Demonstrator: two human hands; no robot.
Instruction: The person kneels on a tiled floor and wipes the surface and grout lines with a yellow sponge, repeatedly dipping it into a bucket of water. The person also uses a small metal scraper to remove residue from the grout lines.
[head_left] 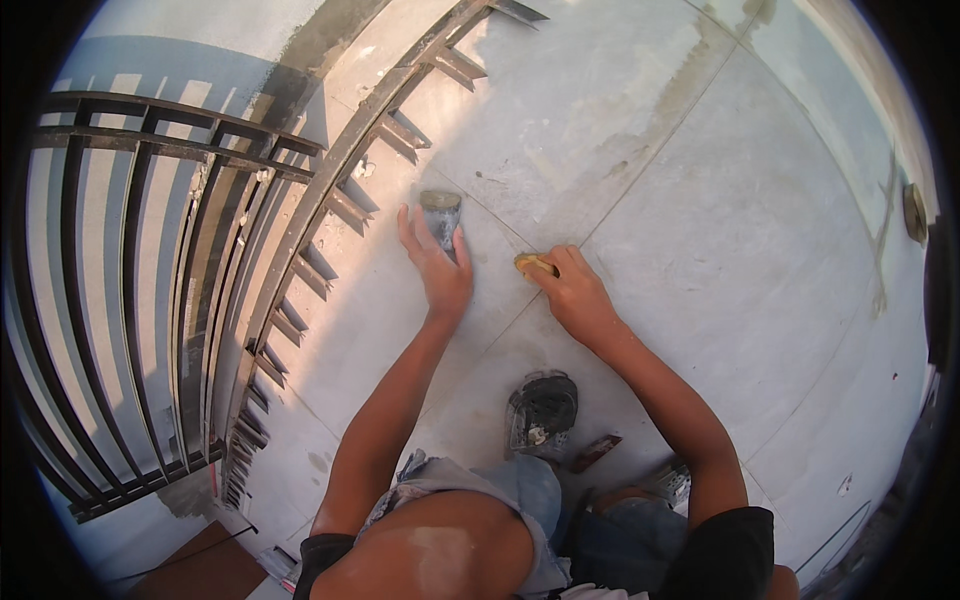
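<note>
1. Large pale floor tiles (720, 270) spread beneath both hands; dark metal railings (370, 125) stand well to the left of the left hand.
2. Left hand (445, 280): fingers and thumb lie spread on either side of a grey cup-like container (440, 218); I cannot tell whether it grips.
3. Right hand (578, 292): fingers close on a small yellow piece (536, 264), held at their tips near meeting tile joints, to the right of the left hand.
4. Nearer the body than the right hand sits a black container (545, 400), with a reddish-brown bar (597, 453) just beside it.
</note>
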